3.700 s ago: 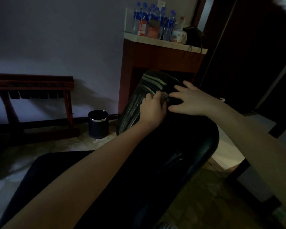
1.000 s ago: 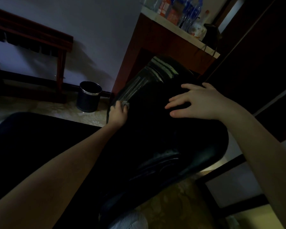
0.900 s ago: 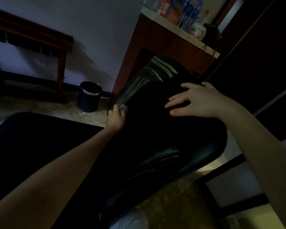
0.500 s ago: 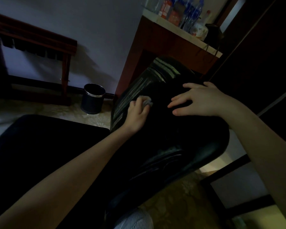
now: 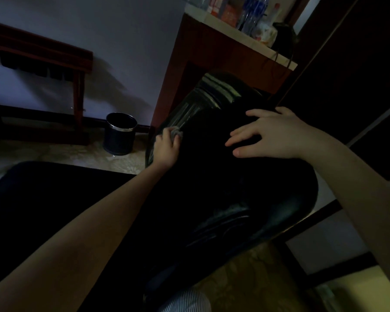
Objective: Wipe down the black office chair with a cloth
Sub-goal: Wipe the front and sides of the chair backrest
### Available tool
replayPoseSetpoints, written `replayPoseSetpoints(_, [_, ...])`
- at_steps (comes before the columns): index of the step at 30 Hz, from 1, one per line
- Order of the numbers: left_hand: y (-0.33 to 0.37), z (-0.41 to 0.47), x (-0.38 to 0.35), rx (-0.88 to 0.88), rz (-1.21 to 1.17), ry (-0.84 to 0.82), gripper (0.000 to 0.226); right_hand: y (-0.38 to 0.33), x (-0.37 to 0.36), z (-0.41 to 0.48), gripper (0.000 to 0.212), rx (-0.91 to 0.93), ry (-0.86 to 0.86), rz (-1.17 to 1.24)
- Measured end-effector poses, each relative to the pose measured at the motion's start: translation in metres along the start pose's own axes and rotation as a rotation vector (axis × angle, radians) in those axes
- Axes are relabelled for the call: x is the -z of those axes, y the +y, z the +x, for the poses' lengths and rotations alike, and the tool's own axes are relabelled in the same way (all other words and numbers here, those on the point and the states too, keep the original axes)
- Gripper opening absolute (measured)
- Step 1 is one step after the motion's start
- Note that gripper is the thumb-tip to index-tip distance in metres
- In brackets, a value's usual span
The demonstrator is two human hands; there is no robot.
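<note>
While the right hand (image 5: pixel 273 136) lies flat on the dark padding, fingers straight and spread to brace it, the left hand (image 5: pixel 166 147) is down at the left edge, fingers curled round a small grey cloth (image 5: pixel 176 132) and pressing it onto the black chair (image 5: pixel 234 199). The hands are well apart. Pale streaks shine just above the cloth: damp wipe marks, I'd say, though it could be glare in this dim light. So the far section looks covered. The broad middle is too dark to judge, and whatever lies out of view I'd count as work to come. A small bin (image 5: pixel 119 134) stands on the floor beyond.
</note>
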State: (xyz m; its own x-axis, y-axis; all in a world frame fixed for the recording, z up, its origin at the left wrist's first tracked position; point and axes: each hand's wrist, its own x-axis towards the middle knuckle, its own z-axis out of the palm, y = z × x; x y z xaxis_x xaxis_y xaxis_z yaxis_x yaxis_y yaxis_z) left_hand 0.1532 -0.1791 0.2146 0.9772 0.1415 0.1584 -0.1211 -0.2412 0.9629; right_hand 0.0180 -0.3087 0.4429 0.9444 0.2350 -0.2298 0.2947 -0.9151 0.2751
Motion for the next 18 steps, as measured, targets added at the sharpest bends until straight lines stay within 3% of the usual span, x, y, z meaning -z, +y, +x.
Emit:
replayPoseSetpoints(10, [-0.077, -0.030, 0.008, 0.425, -0.090, 0.024, 0.035, 0.001, 0.000, 0.004, 0.030, 0.000, 0.010, 0.017])
replayPoseSetpoints(14, [-0.070, -0.053, 0.011, 0.461, -0.102, 0.006, 0.037, 0.001, 0.001, 0.003, 0.029, -0.003, 0.004, 0.013])
replayPoseSetpoints(18, [-0.060, -0.054, 0.010, 0.367, -0.145, -0.001, 0.034, 0.000, 0.001, 0.003, 0.030, -0.006, -0.002, 0.003])
